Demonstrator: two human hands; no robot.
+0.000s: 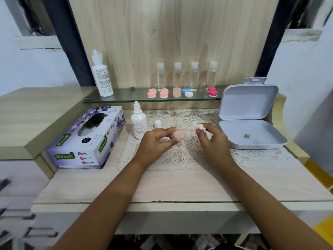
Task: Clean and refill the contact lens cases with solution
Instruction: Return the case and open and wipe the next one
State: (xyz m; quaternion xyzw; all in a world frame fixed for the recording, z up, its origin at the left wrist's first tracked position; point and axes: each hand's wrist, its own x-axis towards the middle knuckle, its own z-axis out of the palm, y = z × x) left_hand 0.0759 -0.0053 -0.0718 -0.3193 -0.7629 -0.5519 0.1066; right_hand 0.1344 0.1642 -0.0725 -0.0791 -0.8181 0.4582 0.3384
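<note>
The case (pixel 182 135), pale pink and half clear, is held just above the lace mat (pixel 180 159) in the middle of the bench (pixel 162 186). The left hand (pixel 156 145) pinches its left end, with the fingers (pixel 163 131) curled over it and the thumb below. The right hand (pixel 214 143) is just beside the right end of the case and grips a crumpled tissue (pixel 200 128). I cannot tell if the tissue touches the case.

I judge that the step in hand is the wiping of the case, so the cleaning is not finished and the refill is not begun. The next move calls for pressing the tissue into each well while the left hand keeps the case steady.

A small bottle (pixel 138 123) stands to the left with its cap (pixel 158 123) off, beside it, ready for filling. More cases (pixel 164 93) wait on the glass shelf (pixel 126 98) behind.
</note>
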